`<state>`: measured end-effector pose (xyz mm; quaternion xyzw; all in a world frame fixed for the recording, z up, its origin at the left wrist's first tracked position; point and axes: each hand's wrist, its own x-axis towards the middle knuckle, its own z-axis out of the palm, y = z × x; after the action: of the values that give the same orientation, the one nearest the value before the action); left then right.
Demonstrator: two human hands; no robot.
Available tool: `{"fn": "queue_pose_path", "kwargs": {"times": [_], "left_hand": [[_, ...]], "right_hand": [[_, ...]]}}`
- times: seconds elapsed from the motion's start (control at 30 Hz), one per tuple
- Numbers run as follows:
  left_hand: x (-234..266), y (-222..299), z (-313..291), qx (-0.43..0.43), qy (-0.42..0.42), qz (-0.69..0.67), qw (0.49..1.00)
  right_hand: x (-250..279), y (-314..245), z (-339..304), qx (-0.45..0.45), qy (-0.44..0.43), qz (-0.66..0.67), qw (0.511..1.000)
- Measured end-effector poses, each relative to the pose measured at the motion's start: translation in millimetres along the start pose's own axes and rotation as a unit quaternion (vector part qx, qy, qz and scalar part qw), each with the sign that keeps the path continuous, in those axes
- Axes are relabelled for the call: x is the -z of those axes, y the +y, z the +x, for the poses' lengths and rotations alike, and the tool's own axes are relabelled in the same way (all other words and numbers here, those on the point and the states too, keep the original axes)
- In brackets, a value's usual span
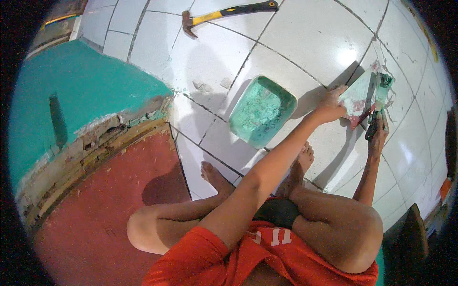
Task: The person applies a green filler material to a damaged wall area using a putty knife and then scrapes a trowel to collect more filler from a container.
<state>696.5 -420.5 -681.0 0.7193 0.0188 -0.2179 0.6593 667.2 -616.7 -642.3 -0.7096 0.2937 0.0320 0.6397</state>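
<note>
My left hand (331, 106) reaches to the right and grips the edge of a flat, whitish, roughly triangular piece (357, 93) with a pinkish lower edge. In my right hand (380, 129) is a putty knife (370, 132) with a black handle, its blade smeared with pale green paste. The blade is beside the far right edge of the flat piece, and I cannot tell if they touch. To the left of both hands, a rectangular plastic tub (292, 100) sits on the tiles, holding crumbly green putty (260, 110).
A claw hammer (224, 13) with a yellow and black handle lies on the white tiled floor (296, 33) at the far side. At left, a broken-edged teal ledge (95, 86) borders a red floor (109, 205). My bare feet (304, 159) rest near the tub.
</note>
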Motion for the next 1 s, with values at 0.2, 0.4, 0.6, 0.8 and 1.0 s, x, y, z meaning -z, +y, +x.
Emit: {"fn": "queue_pose_path", "kwargs": {"times": [0.2,0.4,0.6,0.8,1.0], "left_hand": [[67,27,-47,0.044,-0.015,-0.279,0.959],[162,71,-100,-0.012,0.066,-0.339,0.938],[225,75,-149,0.002,0.061,-0.285,0.956],[255,53,-189,-0.009,0.2,-0.413,0.889],[225,9,-245,-0.246,0.134,-0.642,0.714]], "right_hand": [[-9,-11,-24,0.117,-0.094,-0.079,0.986],[-51,-89,-65,0.172,-0.211,-0.145,0.951],[-103,-132,-79,0.173,-0.372,-0.183,0.893],[-173,-111,-103,0.172,-0.458,-0.112,0.865],[-223,-103,-117,0.103,-0.494,-0.13,0.854]]}}
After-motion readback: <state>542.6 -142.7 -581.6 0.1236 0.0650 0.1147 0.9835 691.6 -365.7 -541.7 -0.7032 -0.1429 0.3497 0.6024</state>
